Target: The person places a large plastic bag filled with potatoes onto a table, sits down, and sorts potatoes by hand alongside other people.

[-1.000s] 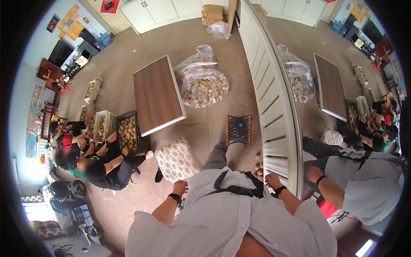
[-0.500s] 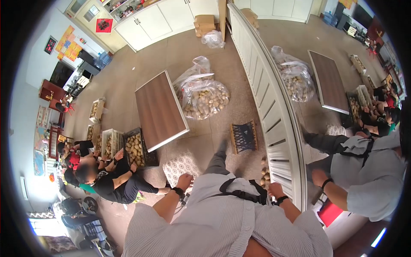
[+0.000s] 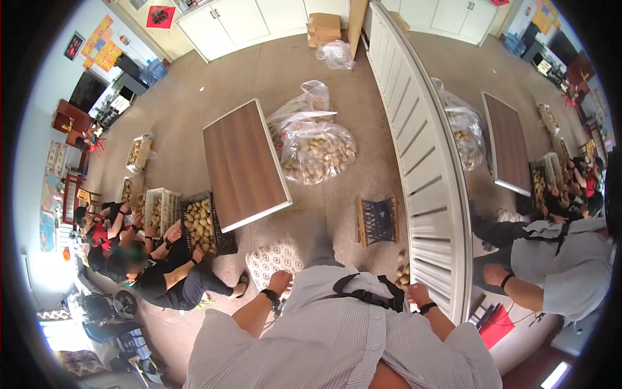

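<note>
My left hand [image 3: 280, 282] is closed at my left side, near the patterned cloth-covered seat [image 3: 273, 258]; what it holds, if anything, is hidden. My right hand [image 3: 418, 295] is curled beside the white slatted railing [image 3: 433, 194], its contents also hidden. Ahead of me on the floor stands a small stool with dark woven webbing [image 3: 378, 221]. Beyond it lie clear plastic bags full of potatoes [image 3: 317, 152]. A low brown-topped table [image 3: 245, 165] is to the left of the bags. Some loose potatoes [image 3: 403, 269] lie by the foot of the railing.
Co-workers sit at the left, one person in dark clothes [image 3: 188, 285] reaching to a black crate of potatoes [image 3: 223, 236]. White crates [image 3: 170, 194] stand beside it. Cardboard boxes [image 3: 322, 29] are at the back. A mirror [image 3: 518, 71] behind the railing reflects the room.
The stool, bags and table sit lower in view than one second ago. My hands stay at my sides. My view has swung between frames, and the seated person's arms have shifted near the black crate.
</note>
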A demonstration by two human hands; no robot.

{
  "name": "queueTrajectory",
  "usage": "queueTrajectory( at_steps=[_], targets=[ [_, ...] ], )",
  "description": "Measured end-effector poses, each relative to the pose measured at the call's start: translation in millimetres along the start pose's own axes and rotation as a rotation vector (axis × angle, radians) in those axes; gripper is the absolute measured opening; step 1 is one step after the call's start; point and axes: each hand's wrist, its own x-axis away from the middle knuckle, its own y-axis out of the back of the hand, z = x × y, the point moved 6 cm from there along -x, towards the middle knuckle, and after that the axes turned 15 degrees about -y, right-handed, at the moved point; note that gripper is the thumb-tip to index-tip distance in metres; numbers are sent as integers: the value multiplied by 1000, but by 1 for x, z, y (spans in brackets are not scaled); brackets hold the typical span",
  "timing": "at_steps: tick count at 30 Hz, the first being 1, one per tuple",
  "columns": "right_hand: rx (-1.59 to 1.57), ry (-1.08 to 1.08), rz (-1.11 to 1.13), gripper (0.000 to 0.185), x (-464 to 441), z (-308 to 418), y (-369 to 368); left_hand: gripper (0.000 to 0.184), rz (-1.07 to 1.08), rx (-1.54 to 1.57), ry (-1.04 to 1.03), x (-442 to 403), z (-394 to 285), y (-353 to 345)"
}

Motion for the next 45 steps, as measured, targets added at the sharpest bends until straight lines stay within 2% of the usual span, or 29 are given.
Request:
queueTrajectory(
  at_steps=[1, 3, 4, 6, 9, 11, 14, 16, 19, 21, 24, 25, 26, 30, 32, 33, 35, 37, 39, 41, 42, 45],
  targets=[
    [40, 23, 22, 13, 4, 29, -15, 24, -1, -20, -4, -9, -4, 6],
    [631, 203, -266, 18, 23, 91, -56, 23, 26, -89, -78, -33, -23, 26],
    [652, 192, -268, 18, 24, 119, -75, 22, -8, 7, -31, -40, -25, 38],
    [466, 199, -411, 15, 28, 165, -100, 22, -77, 139, 57, -53, -26, 65],
    [400, 224, -450, 19, 57, 250, -174, 23, -107, 78, 58, -85, -35, 113],
    [509, 379, -367, 20, 39, 293, -202, 23, -137, 154, 22, -113, -37, 144],
    [590, 456, -319, 22, 37, 338, -246, 20, -174, 82, -4, -143, -58, 176],
    [621, 435, -329, 22, 35, 358, -260, 20, -241, 116, -16, -156, -74, 185],
    [632, 358, -334, 23, 26, 378, -265, 21, -232, 203, -22, -164, -82, 174],
    [806, 384, -372, 26, 14, 394, -263, 23, -184, 237, -76, -161, -92, 161],
    [960, 449, -415, 22, -48, 406, -220, 24, -192, 236, 3, -155, -95, 144],
    [1052, 497, -428, 21, -36, 424, -239, 25, -207, 243, 16, -153, -93, 141],
    [988, 312, -421, 21, -27, 435, -242, 26, -221, 254, 35, -153, -91, 140],
    [1243, 401, -364, 25, -55, 501, -256, 26, -309, 289, 105, -153, -93, 142],
    [1910, 1177, -234, 28, -73, 532, -287, 27, -363, 281, 183, -158, -94, 141],
    [1909, 1167, -214, 28, -78, 546, -293, 27, -368, 279, 200, -160, -103, 141],
    [1554, 807, -208, 28, -92, 607, -299, 28, -348, 298, 268, -166, -129, 129],
    [1629, 817, -242, 28, -98, 653, -316, 32, -358, 288, 238, -179, -161, 122],
    [1702, 818, -277, 28, -99, 696, -335, 37, -343, 151, 135, -196, -192, 113],
    [1570, 603, -361, 28, -97, 738, -340, 40, -326, 202, 182, -202, -211, 101],
    [1591, 589, -358, 28, -105, 747, -337, 40, -322, 175, 155, -207, -217, 96],
    [1387, 601, -374, 20, -118, 793, -331, 41, -355, 184, 106, -229, -226, 88]
  ],
)
